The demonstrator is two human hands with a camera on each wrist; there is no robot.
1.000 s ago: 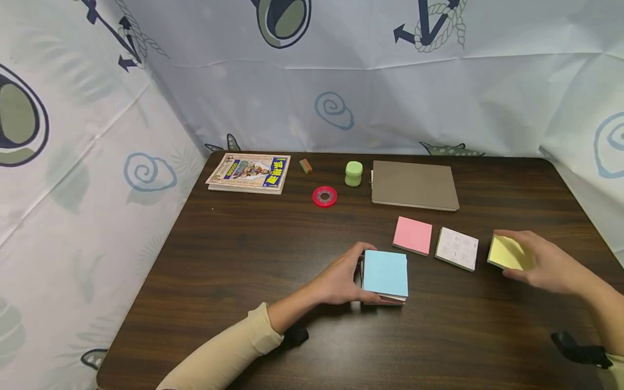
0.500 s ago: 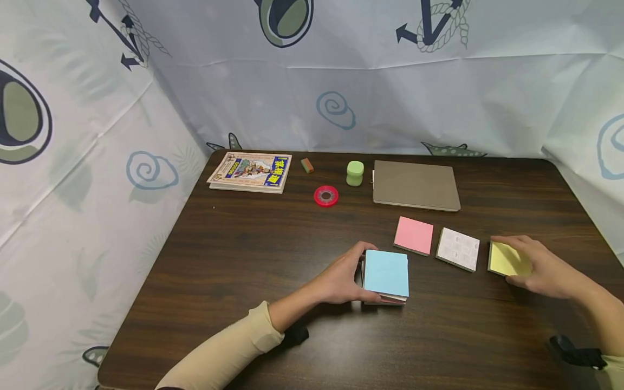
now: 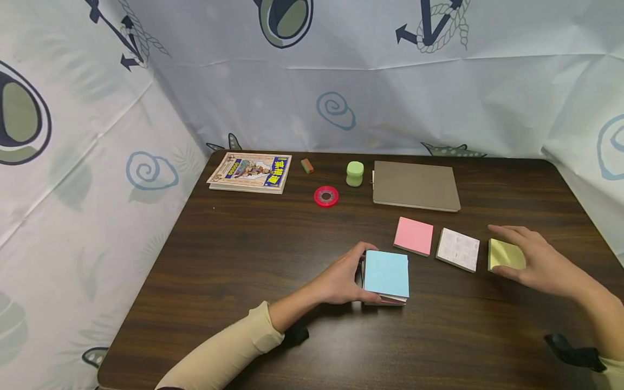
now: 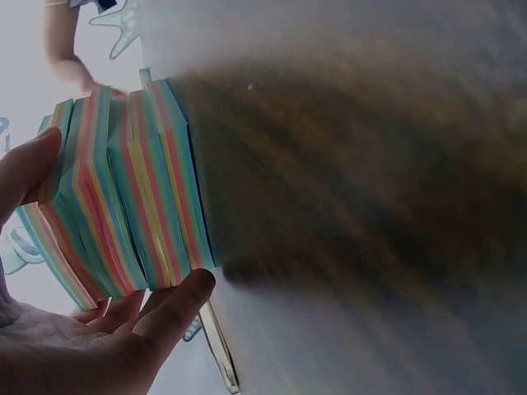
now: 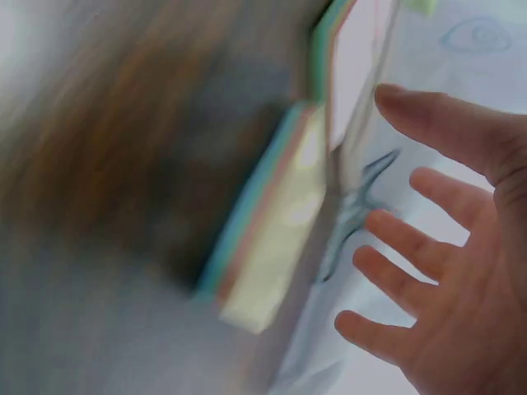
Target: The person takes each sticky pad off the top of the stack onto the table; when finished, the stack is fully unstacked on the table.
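My left hand [image 3: 341, 279] holds the side of a stack of sticky note pads [image 3: 386, 274] topped with light blue, thumb at the near side and fingers at the far side. In the left wrist view, the stack [image 4: 123, 197] shows layers of striped coloured edges. At the right, my right hand [image 3: 543, 268] hovers over a yellow sticky note pad [image 3: 504, 255] with fingers spread. The right wrist view shows a gap between that hand [image 5: 461, 304] and the yellow pad [image 5: 280, 239], which lies on the table. A white patterned pad [image 3: 458, 250] and a pink pad [image 3: 413, 236] lie between the hands.
Behind the pads is a grey-brown notebook [image 3: 415, 186]. Farther left along the back of the table are a green container [image 3: 355, 174], a red tape roll [image 3: 319, 203], a small eraser-like block [image 3: 307, 166] and a book [image 3: 251, 172]. Printed cloth [image 3: 273, 108] hangs behind the table.
My right hand has let go of the yellow pad and risen off it with fingers spreading; the pad shifted slightly before that. The left hand and its stack have stayed put.
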